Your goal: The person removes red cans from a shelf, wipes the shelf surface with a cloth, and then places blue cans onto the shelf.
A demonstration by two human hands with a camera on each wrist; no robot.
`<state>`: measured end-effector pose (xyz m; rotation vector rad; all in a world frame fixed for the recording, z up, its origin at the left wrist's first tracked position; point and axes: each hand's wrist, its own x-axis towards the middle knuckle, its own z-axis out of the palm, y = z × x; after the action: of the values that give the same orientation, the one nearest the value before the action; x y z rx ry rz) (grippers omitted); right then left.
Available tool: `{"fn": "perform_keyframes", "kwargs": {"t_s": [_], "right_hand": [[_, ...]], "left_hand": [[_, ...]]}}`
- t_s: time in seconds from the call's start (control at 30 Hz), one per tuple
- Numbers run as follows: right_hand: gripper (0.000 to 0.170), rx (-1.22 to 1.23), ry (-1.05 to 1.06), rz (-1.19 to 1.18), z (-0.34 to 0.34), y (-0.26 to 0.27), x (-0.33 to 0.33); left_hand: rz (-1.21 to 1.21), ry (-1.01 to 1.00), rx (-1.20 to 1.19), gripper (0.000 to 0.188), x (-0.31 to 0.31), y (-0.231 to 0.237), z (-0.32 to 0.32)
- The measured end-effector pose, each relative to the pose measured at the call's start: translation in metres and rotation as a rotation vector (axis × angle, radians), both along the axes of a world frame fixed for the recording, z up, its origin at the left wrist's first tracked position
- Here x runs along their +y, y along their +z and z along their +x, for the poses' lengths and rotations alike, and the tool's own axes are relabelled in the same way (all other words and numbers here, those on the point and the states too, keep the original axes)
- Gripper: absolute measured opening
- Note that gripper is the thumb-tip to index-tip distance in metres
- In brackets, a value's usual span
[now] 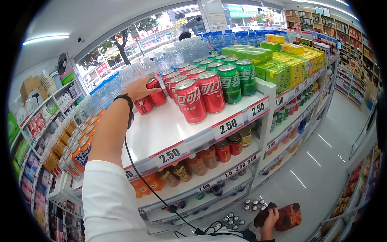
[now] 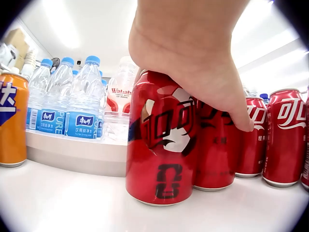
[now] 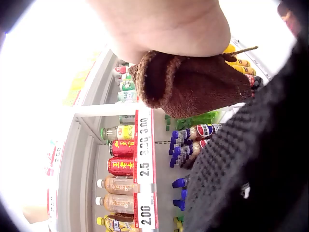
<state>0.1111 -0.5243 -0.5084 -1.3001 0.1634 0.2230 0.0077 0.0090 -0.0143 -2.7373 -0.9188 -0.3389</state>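
On the white top shelf (image 1: 161,129), my left hand (image 1: 141,88) reaches over two red cola cans standing left of the grouped cans. In the left wrist view the hand (image 2: 193,63) lies over the tops of a red can (image 2: 161,145) with a ball picture and another red can (image 2: 215,150) beside it; its fingertips are mostly hidden. My right hand (image 1: 270,222) hangs low near the floor and grips a dark brown cloth (image 1: 262,216). In the right wrist view the hand (image 3: 169,29) is above the brown cloth (image 3: 203,87).
Red cans (image 1: 191,105) and green cans (image 1: 229,84) stand right of my left hand, water bottles (image 1: 109,88) behind, orange cans (image 1: 82,145) left. Silver-topped cans (image 1: 229,222) and a reddish-brown patterned item (image 1: 288,217) are low by the floor. A black cable (image 1: 141,173) hangs across the shelf front.
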Motion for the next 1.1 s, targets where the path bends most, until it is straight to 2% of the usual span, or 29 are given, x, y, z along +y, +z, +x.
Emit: {"fn": "perform_keyframes", "kwargs": {"t_s": [0.07,0.27,0.37,0.47,0.6,0.67,0.7,0.73,0.8,0.83,0.87,0.93,1.0,1.07,1.1], "right_hand": [[0.017,-0.016,0.001,-0.009,0.003,-0.005,-0.006],[0.018,0.006,0.015,0.034,0.009,0.0,-0.008],[0.018,-0.025,0.068,0.023,0.016,-0.015,-0.008],[0.016,0.001,0.113,0.06,0.022,-0.008,-0.001],[0.015,0.02,0.203,0.058,0.037,-0.001,0.003],[0.015,0.011,0.293,0.023,0.048,-0.004,-0.003],[0.016,0.042,0.319,0.024,0.053,-0.002,0.0],[0.018,0.08,0.344,0.016,0.055,0.0,-0.003],[0.016,0.067,0.414,0.007,0.065,-0.007,-0.005],[0.014,0.051,0.457,-0.003,0.069,-0.009,-0.009],[0.014,0.054,0.488,-0.011,0.073,-0.01,-0.01],[0.015,-0.01,0.562,0.004,0.078,-0.008,-0.011],[0.016,-0.01,0.611,-0.015,0.078,-0.007,-0.012],[0.016,-0.034,0.653,-0.031,0.08,0.0,-0.005],[0.017,-0.022,0.686,-0.019,0.073,0.009,-0.009]], "left_hand": [[-0.006,0.105,-0.011,0.082,-0.007,0.001,0.0],[0.085,0.087,-0.049,0.077,-0.01,-0.004,-0.002],[0.151,0.083,-0.048,0.075,-0.017,-0.006,-0.003],[0.203,0.085,0.022,0.072,-0.038,0.0,-0.004],[0.192,0.184,-0.012,0.071,-0.08,0.019,-0.004],[0.134,0.277,-0.271,0.071,-0.105,0.027,-0.01],[0.078,0.258,-0.399,0.074,-0.118,0.032,-0.015],[0.075,0.287,-0.389,0.074,-0.114,0.029,-0.024],[0.217,0.111,-0.761,0.076,-0.099,0.025,-0.048],[-0.033,0.082,-0.861,0.073,-0.134,0.029,-0.052],[-0.193,0.043,-0.986,0.061,-0.148,0.028,-0.062],[-0.386,0.041,-1.196,0.052,-0.195,0.023,-0.076],[-0.602,-0.011,-1.421,0.055,-0.235,0.006,-0.095],[-0.758,-0.134,-1.543,0.065,-0.267,-0.021,-0.114],[-1.018,-0.134,-1.609,0.069,-0.292,-0.038,-0.124]]}}
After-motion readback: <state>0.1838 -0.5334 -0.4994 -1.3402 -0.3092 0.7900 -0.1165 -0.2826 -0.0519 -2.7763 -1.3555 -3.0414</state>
